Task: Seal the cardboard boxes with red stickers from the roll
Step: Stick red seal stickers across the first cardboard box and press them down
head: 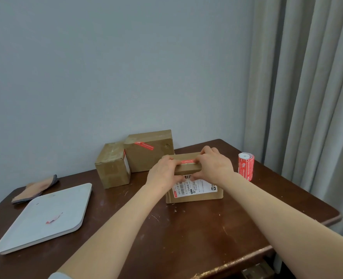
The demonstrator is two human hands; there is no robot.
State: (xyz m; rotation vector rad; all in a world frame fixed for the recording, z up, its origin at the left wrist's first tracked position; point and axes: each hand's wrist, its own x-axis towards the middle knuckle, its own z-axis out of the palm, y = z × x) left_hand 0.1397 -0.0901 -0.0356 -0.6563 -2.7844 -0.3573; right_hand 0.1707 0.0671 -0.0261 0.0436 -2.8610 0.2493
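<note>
A small cardboard box [194, 195] with a white shipping label stands on the dark wooden table [186, 238]. A red sticker [187, 162] lies along its top edge. My left hand [164, 174] grips the box's upper left end, fingers curled over the top and thumb on the front. My right hand [215, 165] grips the upper right end the same way, thumb near the label. The roll of red stickers [245, 165] stands upright right of the box. Two more boxes sit behind: a larger box [149, 151] bearing a red sticker and a taped box [113, 168].
A white tray [43, 218] with a red scrap on it lies at the left. A folded cloth [35, 190] sits behind it. A grey curtain [307, 97] hangs close to the table's right edge, and the wall is right behind the boxes.
</note>
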